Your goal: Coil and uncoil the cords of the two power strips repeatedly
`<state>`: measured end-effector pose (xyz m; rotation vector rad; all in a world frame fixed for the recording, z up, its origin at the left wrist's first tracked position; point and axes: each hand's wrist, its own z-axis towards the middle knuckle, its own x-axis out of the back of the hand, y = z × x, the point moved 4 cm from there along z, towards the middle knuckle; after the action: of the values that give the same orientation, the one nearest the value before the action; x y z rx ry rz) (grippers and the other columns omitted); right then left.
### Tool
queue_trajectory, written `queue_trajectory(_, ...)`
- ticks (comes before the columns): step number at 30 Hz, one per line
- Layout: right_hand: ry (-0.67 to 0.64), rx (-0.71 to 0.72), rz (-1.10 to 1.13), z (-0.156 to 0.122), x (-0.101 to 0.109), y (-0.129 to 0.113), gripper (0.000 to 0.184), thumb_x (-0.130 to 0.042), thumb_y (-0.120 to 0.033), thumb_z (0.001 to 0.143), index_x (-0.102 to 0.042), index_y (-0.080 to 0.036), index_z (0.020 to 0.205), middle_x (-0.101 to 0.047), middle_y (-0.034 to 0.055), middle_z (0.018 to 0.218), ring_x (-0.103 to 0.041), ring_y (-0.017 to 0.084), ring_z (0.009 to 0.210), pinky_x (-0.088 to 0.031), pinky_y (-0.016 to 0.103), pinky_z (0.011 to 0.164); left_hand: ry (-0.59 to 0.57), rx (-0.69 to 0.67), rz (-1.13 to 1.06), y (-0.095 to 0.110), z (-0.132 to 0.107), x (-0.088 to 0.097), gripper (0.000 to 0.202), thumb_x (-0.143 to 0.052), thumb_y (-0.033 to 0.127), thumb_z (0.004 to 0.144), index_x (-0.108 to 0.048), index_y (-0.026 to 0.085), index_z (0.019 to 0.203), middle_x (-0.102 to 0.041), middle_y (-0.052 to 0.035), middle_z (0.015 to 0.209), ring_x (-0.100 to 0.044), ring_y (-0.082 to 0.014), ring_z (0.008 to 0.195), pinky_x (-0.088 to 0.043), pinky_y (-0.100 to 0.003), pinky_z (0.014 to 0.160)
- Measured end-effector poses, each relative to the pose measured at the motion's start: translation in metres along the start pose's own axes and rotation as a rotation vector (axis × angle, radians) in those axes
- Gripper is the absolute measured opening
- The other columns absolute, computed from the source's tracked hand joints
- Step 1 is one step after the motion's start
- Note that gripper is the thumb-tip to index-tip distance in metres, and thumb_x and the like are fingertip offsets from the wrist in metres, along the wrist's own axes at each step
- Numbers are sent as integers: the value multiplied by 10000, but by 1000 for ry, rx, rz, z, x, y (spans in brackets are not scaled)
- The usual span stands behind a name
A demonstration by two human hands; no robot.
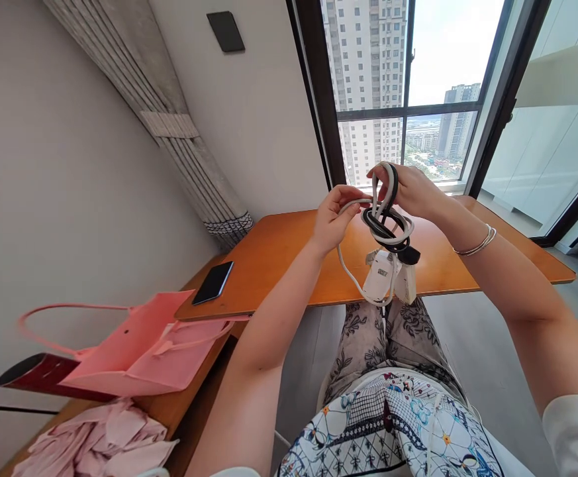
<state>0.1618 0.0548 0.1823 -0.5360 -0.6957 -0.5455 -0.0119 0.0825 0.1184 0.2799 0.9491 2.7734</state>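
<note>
A tangle of black and white cables (390, 228) hangs in front of me above the table's near edge. My right hand (410, 189) is closed around the loop at its top. Lower on the left, my left hand (336, 215) pinches a white cable (344, 265) that curves down beneath the bundle. Two white power adapters dangle under the tangle: one adapter (378, 275) with a small printed label, the other adapter (406, 283) beside it, partly covered. A black plug end (408, 256) sits just above them. Some fingertips of both hands are hidden.
A dark phone (213, 283) lies on the left of the orange-brown wooden table (273, 252). Lower left are a pink bag (144, 344), a dark red object (45, 376) and crumpled pink cloth (97, 440). Behind the table are a curtain (189, 152) and a window (442, 59).
</note>
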Motion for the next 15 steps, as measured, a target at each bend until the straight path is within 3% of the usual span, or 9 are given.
queue_trajectory(4,-101,-56,-72,1,-2,-2,368,-344,-388,1037,-664,-210,1074,-671,45,795,-596,212,744,-420,346,732,50,16,-16,-1,0,3,377,-764,519,791,-575,228,938,-747,-58,998,-716,-201,916,-563,-351,828)
queue_trajectory(7,-113,-126,-171,2,0,-6,359,-361,-378,1019,-677,-217,1074,-687,65,846,-600,226,793,-404,344,748,49,90,10,1,-1,4,382,-782,479,767,-572,233,971,-738,-50,999,-684,-148,749,-538,-292,678)
queue_trajectory(10,-125,-222,-258,3,2,-5,377,-386,-415,1006,-697,-204,1032,-696,98,898,-612,240,846,-399,341,758,32,268,41,1,-8,5,400,-779,413,745,-586,237,1048,-713,-29,991,-566,-69,550,-439,-225,505)
queue_trajectory(15,-148,-272,-200,5,-3,13,363,-479,-444,988,-684,-172,864,-652,83,744,-615,202,699,-424,320,667,11,627,21,-4,-34,9,370,-771,399,715,-645,176,982,-617,18,718,-477,-48,441,-339,-194,409)
